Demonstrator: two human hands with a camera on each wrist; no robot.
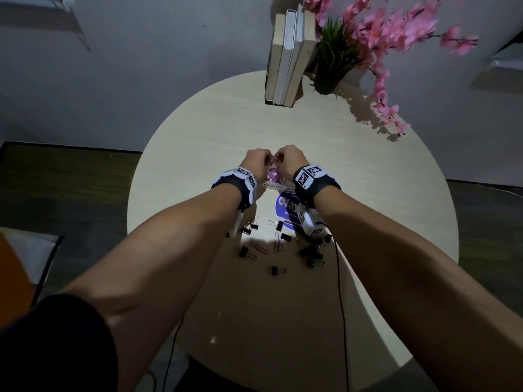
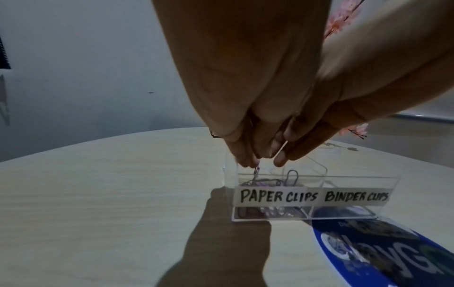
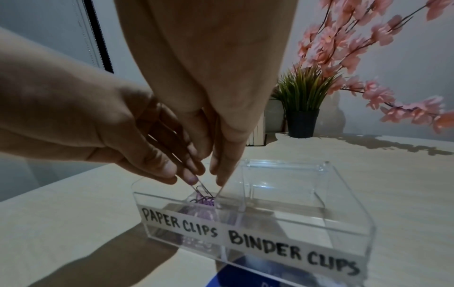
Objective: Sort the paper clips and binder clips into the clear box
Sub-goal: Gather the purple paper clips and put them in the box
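A clear two-compartment box [image 1: 276,185] [image 2: 312,196] [image 3: 245,233] stands mid-table, labelled PAPER CLIPS and BINDER CLIPS. Purple paper clips [image 2: 260,182] [image 3: 203,202] lie in its left compartment. My left hand [image 1: 261,162] [image 2: 248,165] [image 3: 189,178] hovers over that compartment and pinches a purple paper clip [image 2: 256,170] [image 3: 201,190] pointing down. My right hand [image 1: 285,161] [image 2: 280,159] [image 3: 217,178] is right beside it, fingertips pinched on a thin wire clip. Loose black binder clips [image 1: 311,250] and paper clips [image 1: 277,241] lie on the table [image 1: 198,154] nearer me.
Upright books [image 1: 288,58] and a potted plant [image 1: 334,60] with pink blossom branches [image 1: 382,89] stand at the table's far edge. A blue round printed mat [image 1: 285,207] lies just in front of the box. A black cable [image 1: 341,292] runs along the right forearm.
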